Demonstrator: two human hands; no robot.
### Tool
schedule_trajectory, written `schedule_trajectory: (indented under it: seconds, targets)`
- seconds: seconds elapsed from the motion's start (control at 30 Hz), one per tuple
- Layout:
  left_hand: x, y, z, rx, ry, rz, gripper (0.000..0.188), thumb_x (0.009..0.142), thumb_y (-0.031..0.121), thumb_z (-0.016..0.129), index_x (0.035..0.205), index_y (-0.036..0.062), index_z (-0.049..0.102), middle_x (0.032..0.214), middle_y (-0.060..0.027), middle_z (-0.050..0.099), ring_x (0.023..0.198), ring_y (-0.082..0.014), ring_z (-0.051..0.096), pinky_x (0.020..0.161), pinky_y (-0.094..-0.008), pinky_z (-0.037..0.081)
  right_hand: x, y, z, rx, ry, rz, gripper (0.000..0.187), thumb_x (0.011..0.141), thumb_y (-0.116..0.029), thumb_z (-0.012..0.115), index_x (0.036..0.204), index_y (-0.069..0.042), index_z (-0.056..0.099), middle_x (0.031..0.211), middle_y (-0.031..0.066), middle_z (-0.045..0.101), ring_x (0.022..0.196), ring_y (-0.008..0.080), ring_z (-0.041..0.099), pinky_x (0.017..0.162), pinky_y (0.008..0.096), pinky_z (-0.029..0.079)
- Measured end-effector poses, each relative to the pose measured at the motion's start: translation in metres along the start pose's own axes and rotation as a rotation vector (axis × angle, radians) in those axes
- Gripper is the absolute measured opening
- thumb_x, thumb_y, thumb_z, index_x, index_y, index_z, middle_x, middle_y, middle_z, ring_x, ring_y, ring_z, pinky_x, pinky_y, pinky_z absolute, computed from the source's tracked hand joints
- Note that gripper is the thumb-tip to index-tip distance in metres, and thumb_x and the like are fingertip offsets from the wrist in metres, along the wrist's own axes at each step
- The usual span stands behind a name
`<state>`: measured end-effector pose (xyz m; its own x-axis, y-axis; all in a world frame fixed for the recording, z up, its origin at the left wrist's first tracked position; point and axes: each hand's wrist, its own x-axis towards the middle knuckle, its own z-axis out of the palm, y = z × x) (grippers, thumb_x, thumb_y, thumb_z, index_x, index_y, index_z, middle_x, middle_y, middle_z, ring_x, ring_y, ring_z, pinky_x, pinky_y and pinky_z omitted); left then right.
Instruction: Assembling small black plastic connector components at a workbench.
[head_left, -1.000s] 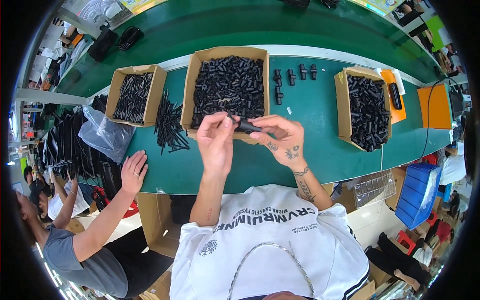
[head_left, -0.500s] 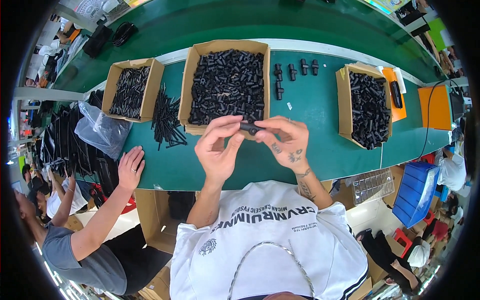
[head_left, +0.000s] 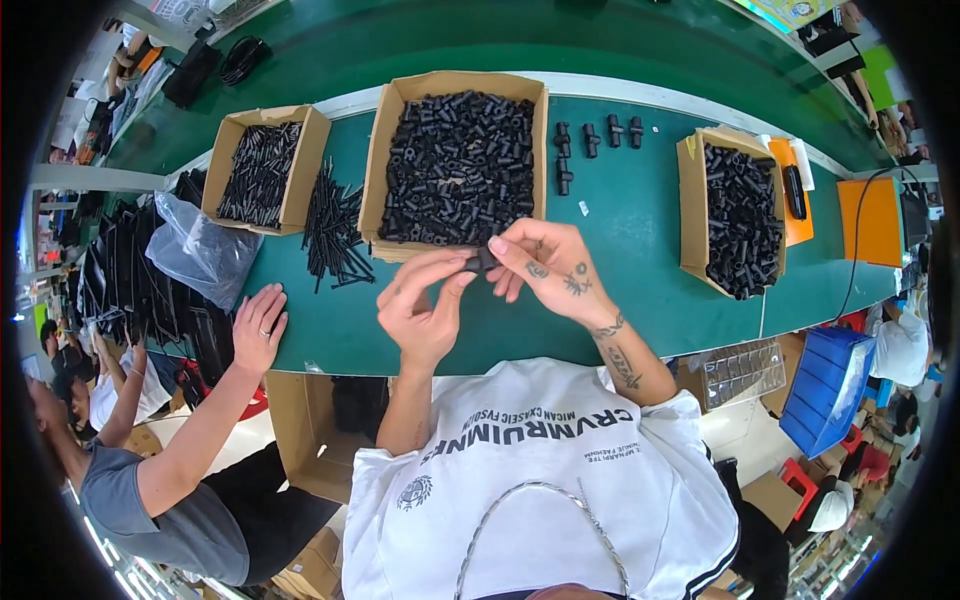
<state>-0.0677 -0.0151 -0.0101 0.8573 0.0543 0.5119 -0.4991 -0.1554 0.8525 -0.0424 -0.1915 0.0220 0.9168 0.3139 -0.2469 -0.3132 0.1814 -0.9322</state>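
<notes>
In front of the middle carton, my left hand (head_left: 425, 305) and my right hand (head_left: 550, 270) meet on a small black plastic fitting (head_left: 482, 262). Left thumb and fingertips pinch one end of it. Right thumb and forefinger press on its other side and cover part of it. Just beyond lies the middle cardboard carton (head_left: 372, 205), heaped with black tubular fittings (head_left: 455, 165). Several joined black fittings (head_left: 590, 140), each with a short side branch, stand apart on the green table (head_left: 630, 270) to the right of that carton.
A carton of thin black rods (head_left: 262, 175) and a loose rod pile (head_left: 335, 235) are at left. Another carton of black fittings (head_left: 742, 215) stands at right, beside an orange tray (head_left: 795, 190). A co-worker's hand (head_left: 258, 330) rests on the table's left edge, near a plastic bag (head_left: 205, 250).
Both hands have shifted slightly left, and the right hand has turned over the fitting. The fitting now shows less between the fingertips, at a different angle.
</notes>
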Motion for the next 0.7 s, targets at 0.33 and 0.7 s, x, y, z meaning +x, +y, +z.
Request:
schedule_trajectory:
  seconds: [0.33,0.7]
  targets:
    - [-0.005,0.006,-0.009,-0.244,0.265,-0.396,0.019,0.088,-0.001,0.069,0.105,-0.0046,0.063,0.107,-0.0177,0.069,0.091,-0.0163,0.067,0.082,-0.0270,0.053,0.104,0.019,-0.004,-1.309,-0.057,-0.611,0.011,0.071,0.004,0.068,0.080,0.003,0.063,0.080,0.0179,0.061,0.081,0.0382,0.062,0.072,0.0446,0.052]
    - [-0.006,0.009,-0.010,-0.500,0.372,-0.549,0.022,0.087,-0.002,0.070,0.107,-0.0045,0.065,0.109,-0.0172,0.068,0.088,-0.0172,0.067,0.082,-0.0285,0.054,0.047,-0.014,-0.006,-0.012,-0.083,-0.480,0.021,0.084,0.006,0.070,0.104,0.005,0.069,0.096,0.0087,0.062,0.089,0.0128,0.063,0.078,0.0257,0.055]
